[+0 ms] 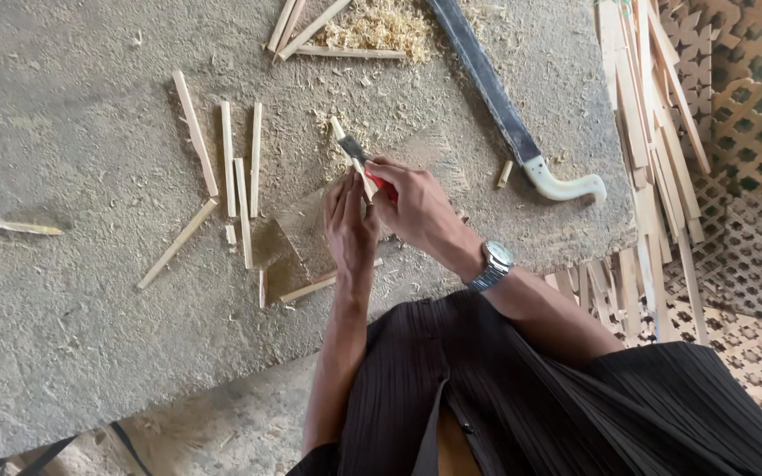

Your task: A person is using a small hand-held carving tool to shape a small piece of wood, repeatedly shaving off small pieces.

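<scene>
My left hand grips the lower part of a thin pale wooden strip that points away from me over a grey concrete slab. My right hand is closed around a small knife with a red handle, its dark blade lying against the strip just above my left fingers. A metal watch sits on my right wrist. Both hands meet at the strip, near the slab's middle.
Several cut wooden strips lie on the slab to the left. A long dark machete with a white handle lies to the right. Wood shavings pile at the top. More strips lean on woven lattice at right.
</scene>
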